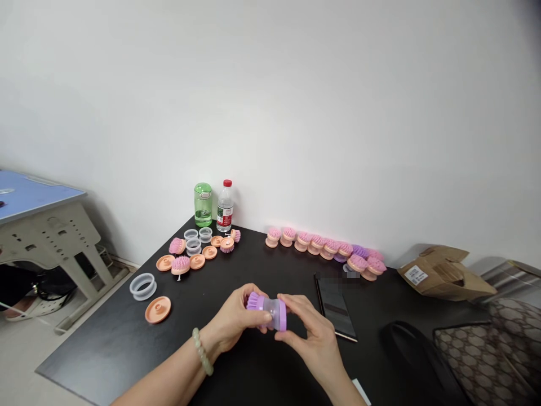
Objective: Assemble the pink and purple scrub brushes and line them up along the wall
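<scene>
A purple brush (pixel 273 311) with a clear middle section lies sideways between my two hands, above the black table. My left hand (pixel 236 317) is closed round its bristle end, the thumb on the clear part. The fingertips and thumb of my right hand (pixel 310 330) pinch the flat purple base at the other end. Left of my hands are an orange disc (pixel 158 309), clear rings (pixel 143 286) and pink brush heads (pixel 180 265). Several finished-looking pink brushes (pixel 316 244) stand in a row along the wall, with a purple one (pixel 359 251) among them.
A green bottle (pixel 203 204) and a red-capped water bottle (pixel 225 206) stand at the back corner of the black table (pixel 105 344). A phone (pixel 336 307) lies right of my hands. Farther right are a brown paper bag (pixel 446 273) and a patterned bag (pixel 477 361).
</scene>
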`<state>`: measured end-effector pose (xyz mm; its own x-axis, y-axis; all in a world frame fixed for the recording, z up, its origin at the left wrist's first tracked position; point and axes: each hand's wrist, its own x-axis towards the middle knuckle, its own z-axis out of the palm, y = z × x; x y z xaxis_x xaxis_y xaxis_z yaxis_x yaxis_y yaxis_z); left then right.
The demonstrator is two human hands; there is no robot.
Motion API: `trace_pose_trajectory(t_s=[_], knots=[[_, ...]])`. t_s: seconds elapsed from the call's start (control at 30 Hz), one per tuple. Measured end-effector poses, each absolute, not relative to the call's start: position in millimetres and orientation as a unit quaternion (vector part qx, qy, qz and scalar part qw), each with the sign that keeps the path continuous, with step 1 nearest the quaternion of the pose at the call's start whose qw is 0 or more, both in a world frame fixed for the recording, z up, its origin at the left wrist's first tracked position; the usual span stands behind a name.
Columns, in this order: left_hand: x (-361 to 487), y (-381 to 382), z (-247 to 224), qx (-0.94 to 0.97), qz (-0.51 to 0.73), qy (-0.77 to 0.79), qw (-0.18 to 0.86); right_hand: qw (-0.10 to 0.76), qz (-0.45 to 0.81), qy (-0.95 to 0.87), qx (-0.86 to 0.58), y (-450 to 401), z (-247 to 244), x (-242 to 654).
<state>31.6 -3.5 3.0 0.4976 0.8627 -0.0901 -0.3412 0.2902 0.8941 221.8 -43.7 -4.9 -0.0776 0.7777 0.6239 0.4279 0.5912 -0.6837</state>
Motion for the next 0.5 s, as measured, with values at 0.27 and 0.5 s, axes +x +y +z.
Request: trace_pose_trajectory(t_s=[0.27,0.5], knots=[[32.3,0.5,-4.1,0.387,0.372,0.266,0.801,0.526,0.05,-0.757,-0.385,-46.8,-2.5,219.5],[31.7,3.8,-9.3,0.365,0.307,0.266,0.838,0.498,-0.004,-0.808,-0.316,-49.6,0.7,215.1]])
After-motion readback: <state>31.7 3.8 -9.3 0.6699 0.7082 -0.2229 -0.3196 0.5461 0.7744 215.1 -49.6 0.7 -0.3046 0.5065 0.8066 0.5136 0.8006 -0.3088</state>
